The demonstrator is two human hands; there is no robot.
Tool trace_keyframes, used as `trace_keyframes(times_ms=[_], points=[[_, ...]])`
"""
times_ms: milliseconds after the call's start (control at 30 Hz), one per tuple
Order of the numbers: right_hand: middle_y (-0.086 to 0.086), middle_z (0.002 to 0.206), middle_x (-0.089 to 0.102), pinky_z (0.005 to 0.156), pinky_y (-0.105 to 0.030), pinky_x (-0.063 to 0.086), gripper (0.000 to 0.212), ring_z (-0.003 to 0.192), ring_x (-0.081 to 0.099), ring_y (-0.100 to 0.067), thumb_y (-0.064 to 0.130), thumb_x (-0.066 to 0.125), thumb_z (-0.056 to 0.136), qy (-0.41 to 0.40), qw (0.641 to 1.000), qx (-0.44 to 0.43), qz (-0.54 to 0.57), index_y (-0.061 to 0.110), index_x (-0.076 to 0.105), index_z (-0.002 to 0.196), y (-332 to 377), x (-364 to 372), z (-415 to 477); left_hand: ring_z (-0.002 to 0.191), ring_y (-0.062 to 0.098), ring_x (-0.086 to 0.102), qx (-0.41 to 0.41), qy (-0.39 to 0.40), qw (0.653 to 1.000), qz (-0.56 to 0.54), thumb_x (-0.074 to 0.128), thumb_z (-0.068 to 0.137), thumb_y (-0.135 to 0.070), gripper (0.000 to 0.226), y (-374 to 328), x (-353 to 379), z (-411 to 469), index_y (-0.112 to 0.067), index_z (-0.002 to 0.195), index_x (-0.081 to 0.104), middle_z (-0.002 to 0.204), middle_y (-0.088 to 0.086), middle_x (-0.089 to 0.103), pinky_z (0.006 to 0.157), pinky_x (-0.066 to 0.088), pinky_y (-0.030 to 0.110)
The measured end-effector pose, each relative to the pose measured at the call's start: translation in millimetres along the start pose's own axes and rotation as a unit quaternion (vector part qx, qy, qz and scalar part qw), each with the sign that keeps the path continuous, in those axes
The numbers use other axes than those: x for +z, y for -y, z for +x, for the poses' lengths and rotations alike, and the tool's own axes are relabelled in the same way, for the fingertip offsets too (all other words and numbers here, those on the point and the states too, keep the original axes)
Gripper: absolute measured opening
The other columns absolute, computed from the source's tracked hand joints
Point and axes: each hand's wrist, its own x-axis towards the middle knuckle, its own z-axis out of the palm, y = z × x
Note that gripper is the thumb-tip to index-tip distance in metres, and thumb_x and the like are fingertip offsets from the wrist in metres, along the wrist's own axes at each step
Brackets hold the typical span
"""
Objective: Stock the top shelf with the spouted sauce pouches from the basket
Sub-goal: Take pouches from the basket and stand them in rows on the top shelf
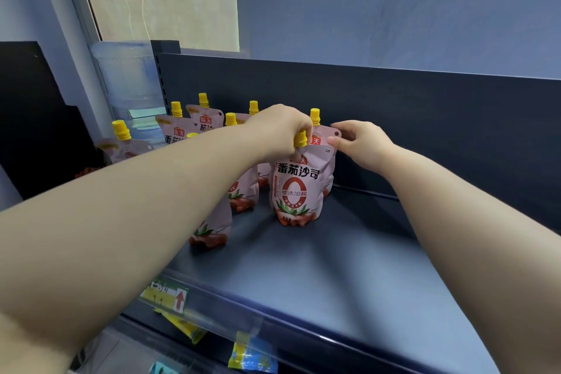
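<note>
At least 7 pouches stand on the left half of the top shelf (334,267), the right half unfilled and the basket out of view, so I'd call it about midway. The left hand (282,127) curls its fingers round the yellow cap (300,138) of the front pouch (296,191), mid-shelf, while the right hand (361,140) pinches the top corner of the pouch behind (326,158). The front reads 番茄沙司 and 零添加酱.

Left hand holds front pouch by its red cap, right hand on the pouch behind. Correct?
No: head view shows the cap yellow, not red. The left hand holds the front pouch by it; right hand on the pouch behind.
</note>
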Motion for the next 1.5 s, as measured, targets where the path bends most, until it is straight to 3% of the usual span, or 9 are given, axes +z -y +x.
trace_keyframes(times_ms=[167, 300, 433, 533, 967, 1500], points=[[0.000, 0.144, 0.047, 0.110, -0.037, 0.034, 0.051, 0.133, 0.042, -0.019, 0.034, 0.057, 0.092, -0.021, 0.999, 0.009, -0.039, 0.021, 0.043, 0.140, 3.9, -6.1, -18.6, 0.095, 0.025, 0.060, 0.004, -0.021, 1.000, -0.005, 0.070, 0.079, -0.013, 0.025, 5.4, 3.9, -4.1, -0.021, 0.102, 0.061, 0.100, 0.001, 0.063, 0.076, 0.055, 0.039], [0.001, 0.150, 0.038, 0.110, -0.033, 0.028, 0.053, 0.138, 0.034, -0.021, 0.038, 0.050, 0.095, -0.046, 0.996, 0.022, -0.076, 0.025, 0.036, 0.144, 11.9, -17.6, -44.6, 0.118, 0.023, 0.054, 0.002, -0.034, 0.998, -0.047, 0.068, 0.084, -0.031, 0.056, 10.7, 1.2, -11.7, -0.027, 0.134, 0.045, 0.131, 0.000, 0.057, 0.090, 0.051, 0.039], [0.005, 0.157, 0.022, 0.116, -0.033, 0.017, 0.056, 0.146, 0.013, -0.013, 0.041, 0.041, 0.098, -0.060, 0.992, 0.024, -0.108, 0.027, 0.023, 0.149, 24.1, -25.6, -72.2, 0.141, 0.020, 0.030, 0.029, -0.070, 0.997, -0.010, 0.049, 0.095, -0.038, 0.058, 9.5, -6.9, -30.4, -0.026, 0.147, 0.027, 0.153, -0.002, 0.034, 0.106, 0.038, 0.040], [0.005, 0.159, 0.013, 0.117, -0.034, 0.013, 0.056, 0.147, 0.004, -0.010, 0.042, 0.036, 0.099, -0.058, 0.988, 0.018, -0.145, 0.027, 0.019, 0.150, 37.1, -24.5, -93.4, 0.146, 0.017, 0.013, 0.061, -0.067, 0.995, 0.049, 0.040, 0.098, -0.041, 0.060, 5.7, -7.3, -51.1, -0.023, 0.150, 0.017, 0.158, -0.002, 0.020, 0.116, 0.021, 0.038], [0.000, 0.160, 0.007, 0.119, -0.034, 0.005, 0.059, 0.148, -0.001, -0.018, 0.047, 0.032, 0.098, 0.006, 0.961, -0.018, -0.277, 0.026, 0.014, 0.150, 76.5, 27.8, -179.2, 0.147, 0.016, 0.010, 0.119, -0.050, 0.989, 0.075, 0.033, 0.099, -0.043, 0.060, -8.1, 27.1, -129.4, -0.025, 0.151, 0.010, 0.159, 0.000, 0.016, 0.119, 0.007, 0.035], [0.002, 0.160, 0.003, 0.120, -0.035, 0.004, 0.059, 0.147, -0.003, -0.017, 0.051, 0.027, 0.097, 0.034, 0.956, -0.038, -0.290, 0.029, 0.013, 0.150, 93.5, 6.9, -259.3, 0.147, 0.016, 0.007, 0.057, -0.033, 0.994, 0.087, 0.031, 0.099, -0.045, 0.062, -41.3, 11.7, -208.8, -0.025, 0.151, 0.005, 0.159, -0.001, 0.013, 0.119, 0.007, 0.036]])
